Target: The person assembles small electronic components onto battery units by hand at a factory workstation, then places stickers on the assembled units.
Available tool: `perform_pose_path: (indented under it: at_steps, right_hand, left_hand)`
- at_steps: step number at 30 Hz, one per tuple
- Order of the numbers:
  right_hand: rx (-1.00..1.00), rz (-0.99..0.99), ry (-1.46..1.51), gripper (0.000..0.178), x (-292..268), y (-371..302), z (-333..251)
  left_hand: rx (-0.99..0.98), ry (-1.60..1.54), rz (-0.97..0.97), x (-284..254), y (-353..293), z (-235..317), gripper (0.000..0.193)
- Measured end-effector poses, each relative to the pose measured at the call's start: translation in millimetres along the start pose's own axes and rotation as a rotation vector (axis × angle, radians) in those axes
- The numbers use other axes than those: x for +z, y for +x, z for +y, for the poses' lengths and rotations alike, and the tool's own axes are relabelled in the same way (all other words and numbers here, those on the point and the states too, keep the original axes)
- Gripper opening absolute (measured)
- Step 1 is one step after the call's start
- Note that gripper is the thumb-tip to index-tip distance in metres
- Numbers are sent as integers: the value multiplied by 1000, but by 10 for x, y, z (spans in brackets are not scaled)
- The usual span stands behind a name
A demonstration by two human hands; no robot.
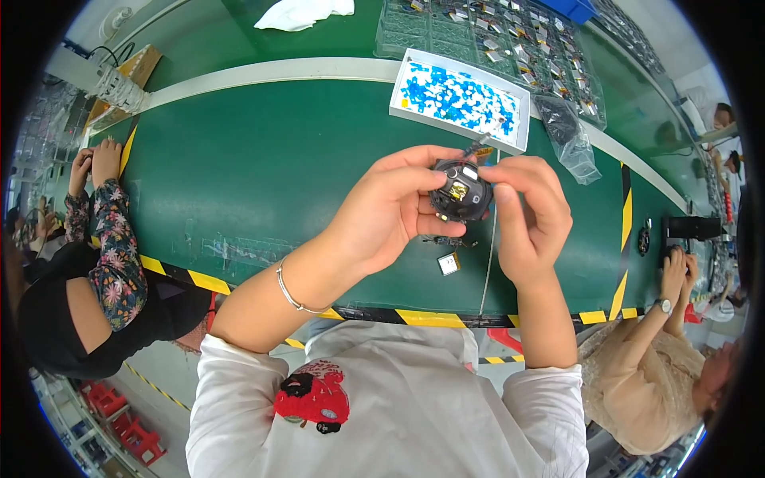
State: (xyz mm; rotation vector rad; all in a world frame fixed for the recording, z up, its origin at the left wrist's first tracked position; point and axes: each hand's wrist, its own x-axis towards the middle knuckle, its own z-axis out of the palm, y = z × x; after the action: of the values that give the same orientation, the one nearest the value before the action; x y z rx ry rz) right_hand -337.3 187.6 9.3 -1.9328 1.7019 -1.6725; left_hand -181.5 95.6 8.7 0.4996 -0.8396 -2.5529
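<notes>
My left hand [382, 203] is closed around a round black electronic device [460, 193], thumb on top and fingers beneath. Its upturned face shows a shiny gold-coloured patch and a small white piece. At its right edge my right hand [532, 207] pinches with thumb and forefinger; whatever lies between those fingertips is too small to make out. A short dark braided piece [476, 145] sticks up behind the device. On the green mat just below the hands lies a small flat silver battery [449, 264], with thin dark wires [446, 240] beside it.
Beyond my hands stands a white box [516, 131] of small blue and white parts. Behind it are clear trays [446, 32] of wired components and a plastic bag [570, 139]. A thin pale cord [488, 275] crosses the mat. Co-workers' hands [103, 163] rest at left; others work at right.
</notes>
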Motion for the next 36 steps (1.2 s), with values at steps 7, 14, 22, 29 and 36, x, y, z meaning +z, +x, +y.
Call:
perform_pose_path:
  at_steps: [7, 14, 22, 29, 36]
  right_hand:
    - [184, -2, 202, 15, -60, -9, 66]
    - [281, -33, 260, 14, -53, 16, 31]
    - [180, -249, 301, 7, -202, 82, 39]
    - [782, -109, -180, 13, -1679, -199, 475]
    - [1003, 245, -987, 34, -1970, -365, 754]
  left_hand:
    - [-19, 73, 23, 21, 43, 30, 27]
    - [102, 250, 31, 67, 21, 21, 12]
    - [142, 533, -79, 131, 23, -192, 20]
    - [288, 1440, -37, 342, 20, 273, 33]
    - [448, 1629, 205, 123, 1089, 674, 21]
